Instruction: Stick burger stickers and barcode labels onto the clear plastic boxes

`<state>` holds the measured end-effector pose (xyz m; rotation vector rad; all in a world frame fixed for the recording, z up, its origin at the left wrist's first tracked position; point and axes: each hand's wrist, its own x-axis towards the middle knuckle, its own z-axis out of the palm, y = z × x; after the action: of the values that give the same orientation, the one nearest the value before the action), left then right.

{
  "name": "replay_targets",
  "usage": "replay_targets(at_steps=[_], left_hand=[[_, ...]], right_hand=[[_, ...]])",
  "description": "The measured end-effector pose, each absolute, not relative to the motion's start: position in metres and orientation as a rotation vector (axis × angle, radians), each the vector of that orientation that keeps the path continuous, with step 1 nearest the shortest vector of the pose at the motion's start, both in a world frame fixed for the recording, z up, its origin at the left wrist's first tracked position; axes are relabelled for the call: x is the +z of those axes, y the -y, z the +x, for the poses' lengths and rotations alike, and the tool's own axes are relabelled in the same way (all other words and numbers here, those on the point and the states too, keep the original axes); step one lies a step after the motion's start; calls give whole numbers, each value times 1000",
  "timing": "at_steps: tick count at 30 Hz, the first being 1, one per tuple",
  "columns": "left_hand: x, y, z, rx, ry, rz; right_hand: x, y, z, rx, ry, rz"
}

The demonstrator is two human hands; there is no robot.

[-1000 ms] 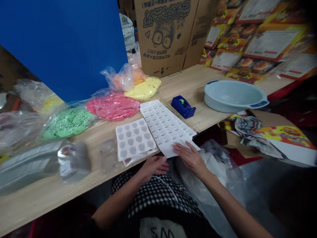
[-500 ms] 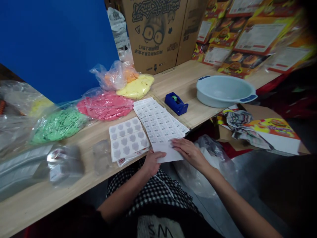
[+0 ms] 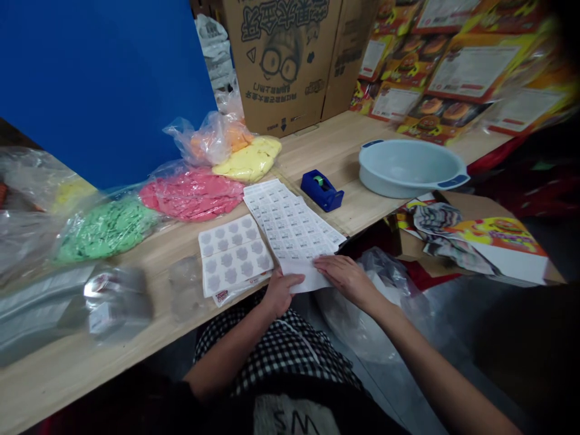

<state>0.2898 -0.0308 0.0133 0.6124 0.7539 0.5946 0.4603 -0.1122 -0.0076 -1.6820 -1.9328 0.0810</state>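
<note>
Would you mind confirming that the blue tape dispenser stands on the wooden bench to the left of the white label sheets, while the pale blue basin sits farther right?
One correction: the head view shows the blue tape dispenser to the right of the white label sheets, not the left. It does stand on the wooden bench, and the pale blue basin does sit farther right.

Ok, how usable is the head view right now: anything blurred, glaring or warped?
Head view: the printed burger-pattern cards at upper right are blurred; the clear plastic packets at left show bright glare; the pale wooden table looks stretched toward the lower left by the wide lens; the white printed label sheet stays fairly sharp, its small print unreadable.
</note>
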Motion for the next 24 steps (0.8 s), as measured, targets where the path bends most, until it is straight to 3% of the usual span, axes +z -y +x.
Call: replay_targets(at_steps=[10, 13, 19, 24], left_hand=[[6, 29, 290, 552, -764, 628], [8, 25, 290, 537, -768, 628], [18, 14, 289, 381, -756, 694], [28, 14, 259, 193, -825, 891]], right_hand=[[-3, 100, 466, 130, 2031, -1714], [-3, 94, 465, 137, 1770, -1815], [-6, 73, 477, 253, 675, -1790], [15, 64, 458, -2, 936, -1675]])
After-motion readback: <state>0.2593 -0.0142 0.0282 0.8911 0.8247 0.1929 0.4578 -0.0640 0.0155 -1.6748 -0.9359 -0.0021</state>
